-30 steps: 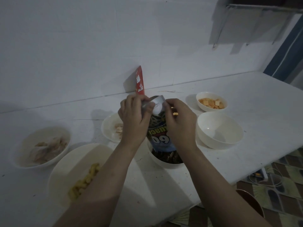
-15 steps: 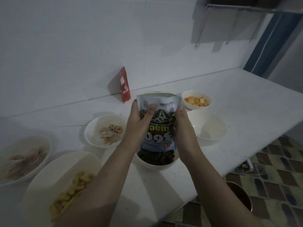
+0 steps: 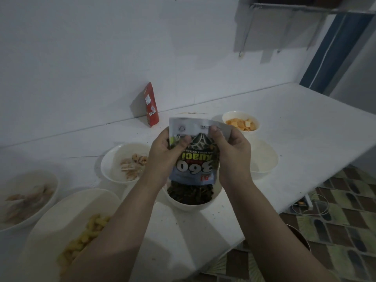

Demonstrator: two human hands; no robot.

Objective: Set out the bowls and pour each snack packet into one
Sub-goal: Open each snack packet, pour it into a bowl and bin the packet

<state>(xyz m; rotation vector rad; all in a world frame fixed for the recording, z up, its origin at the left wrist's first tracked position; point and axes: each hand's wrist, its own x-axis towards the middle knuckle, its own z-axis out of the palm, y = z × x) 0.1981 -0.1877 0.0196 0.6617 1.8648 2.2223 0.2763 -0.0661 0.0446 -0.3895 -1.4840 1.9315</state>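
Note:
I hold a silver and dark seed packet upside down over a white bowl that is full of dark seeds. My left hand grips the packet's left side, thumb on its front. My right hand grips the right side, thumb pressing near the top edge. The packet's open mouth hangs just above the seeds. An empty white bowl stands to the right, partly behind my right hand.
Other white bowls hold orange crackers, pale chips, yellow puffs and light snacks at the far left. A red packet leans on the wall. The table edge drops to a tiled floor on the right.
The packet went from bunched between my hands to flattened out and held upright over the seed bowl. My thumbs shifted on its front. The view drew closer.

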